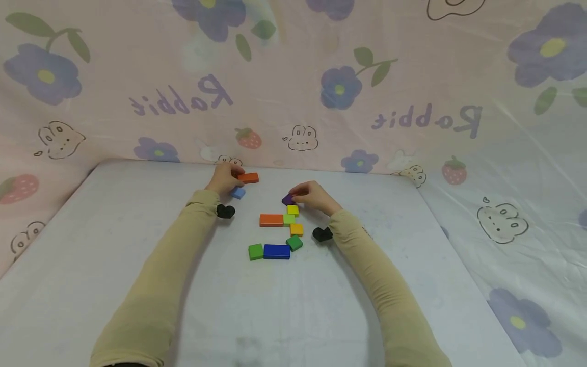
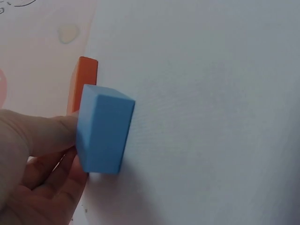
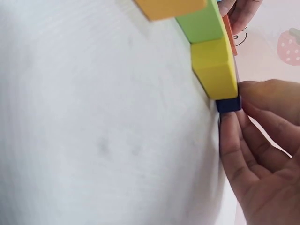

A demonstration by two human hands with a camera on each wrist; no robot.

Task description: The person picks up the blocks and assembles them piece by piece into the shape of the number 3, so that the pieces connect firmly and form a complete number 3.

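My left hand (image 1: 223, 177) pinches the left end of an orange-red block (image 1: 249, 178) near the table's far edge. Just nearer lies a small light blue block (image 1: 238, 193). In the left wrist view the light blue block (image 2: 105, 133) partly hides the thumb and the orange block (image 2: 83, 82). My right hand (image 1: 316, 197) pinches a small dark purple block (image 1: 287, 200) between thumb and fingers. It sits right behind a yellow block (image 1: 293, 210). In the right wrist view the yellow block (image 3: 215, 70) stands in front of the dark block (image 3: 228, 104).
Nearer me, a second orange-red block (image 1: 271, 220) meets a light green block (image 1: 289, 220). Below follow an orange-yellow block (image 1: 296, 230), a turned dark green block (image 1: 294, 243), a dark blue block (image 1: 277, 252) and a green block (image 1: 256, 252). A printed curtain (image 1: 275, 112) hangs behind the white table (image 1: 220, 306).
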